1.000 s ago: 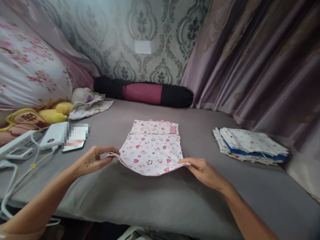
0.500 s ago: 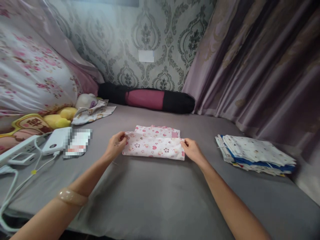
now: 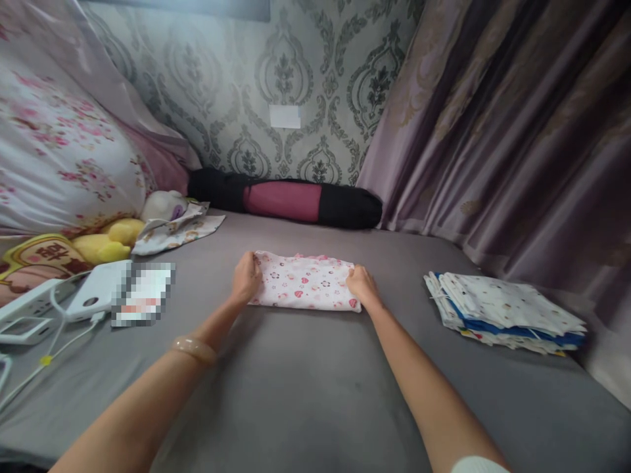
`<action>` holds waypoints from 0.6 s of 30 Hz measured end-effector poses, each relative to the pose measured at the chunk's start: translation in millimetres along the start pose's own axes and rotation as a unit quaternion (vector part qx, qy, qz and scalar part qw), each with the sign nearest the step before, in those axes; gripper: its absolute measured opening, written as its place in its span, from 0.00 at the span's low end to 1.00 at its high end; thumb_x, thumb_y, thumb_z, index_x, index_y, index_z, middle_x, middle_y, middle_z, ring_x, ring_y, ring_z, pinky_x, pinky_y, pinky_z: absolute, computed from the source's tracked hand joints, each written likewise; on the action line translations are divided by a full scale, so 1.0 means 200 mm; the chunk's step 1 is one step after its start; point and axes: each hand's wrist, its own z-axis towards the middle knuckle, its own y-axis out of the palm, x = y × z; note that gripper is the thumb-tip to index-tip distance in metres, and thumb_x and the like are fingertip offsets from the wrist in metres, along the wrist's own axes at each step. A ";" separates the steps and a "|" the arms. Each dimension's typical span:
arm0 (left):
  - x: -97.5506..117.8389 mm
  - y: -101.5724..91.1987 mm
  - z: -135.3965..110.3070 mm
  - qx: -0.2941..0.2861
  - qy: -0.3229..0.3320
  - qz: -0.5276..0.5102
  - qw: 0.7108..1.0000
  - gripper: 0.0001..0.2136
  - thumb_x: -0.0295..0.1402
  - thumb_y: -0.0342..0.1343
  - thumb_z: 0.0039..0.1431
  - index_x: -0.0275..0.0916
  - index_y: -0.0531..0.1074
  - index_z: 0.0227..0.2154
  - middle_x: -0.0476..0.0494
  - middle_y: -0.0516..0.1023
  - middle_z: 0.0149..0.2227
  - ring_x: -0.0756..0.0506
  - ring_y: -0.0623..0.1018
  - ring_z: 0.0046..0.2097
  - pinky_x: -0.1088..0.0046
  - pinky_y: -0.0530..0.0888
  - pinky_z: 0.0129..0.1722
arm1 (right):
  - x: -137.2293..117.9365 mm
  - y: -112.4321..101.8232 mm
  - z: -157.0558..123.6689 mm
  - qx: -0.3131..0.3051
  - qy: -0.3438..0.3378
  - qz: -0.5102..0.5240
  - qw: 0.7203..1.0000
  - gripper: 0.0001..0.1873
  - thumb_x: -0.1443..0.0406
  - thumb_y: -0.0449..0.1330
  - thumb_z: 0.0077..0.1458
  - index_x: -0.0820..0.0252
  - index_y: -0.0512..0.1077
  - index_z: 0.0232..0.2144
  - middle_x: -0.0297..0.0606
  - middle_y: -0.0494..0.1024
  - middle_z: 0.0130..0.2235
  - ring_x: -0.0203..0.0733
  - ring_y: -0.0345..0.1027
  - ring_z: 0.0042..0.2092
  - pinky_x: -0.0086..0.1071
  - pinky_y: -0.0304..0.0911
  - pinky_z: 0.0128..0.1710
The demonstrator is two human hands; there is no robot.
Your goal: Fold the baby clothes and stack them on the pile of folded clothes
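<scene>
A small white garment with pink hearts (image 3: pixel 305 282) lies folded in half on the grey bed sheet (image 3: pixel 296 381). My left hand (image 3: pixel 245 278) grips its left edge with the fingers curled on the cloth. At the right edge my right hand (image 3: pixel 363 284) does the same. Both arms reach forward from the bottom of the view, and a pale bangle (image 3: pixel 193 348) sits on my left wrist.
A stack of folded cloths (image 3: pixel 503 307) lies at the right near the purple curtain (image 3: pixel 517 131). A black and maroon bolster (image 3: pixel 286 197) lies against the wall. At the left are a power bank (image 3: pixel 96 295), a phone (image 3: pixel 142 303), cables, plush toys (image 3: pixel 106 240) and a floral pillow (image 3: pixel 59 164).
Both hands have carried the garment's near edge away from me and over onto its far part, folding it in half. The hands now rest at the far corners.
</scene>
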 end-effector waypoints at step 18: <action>-0.02 0.16 0.09 -0.007 -0.015 0.032 0.999 0.11 0.31 0.37 0.63 0.38 0.65 0.39 0.35 0.73 0.39 0.39 0.75 0.43 0.64 0.69 0.40 | -0.03 0.14 0.11 0.066 0.026 -0.032 0.997 0.16 0.64 0.43 0.66 0.66 0.65 0.47 0.55 0.74 0.46 0.50 0.73 0.46 0.37 0.64 0.43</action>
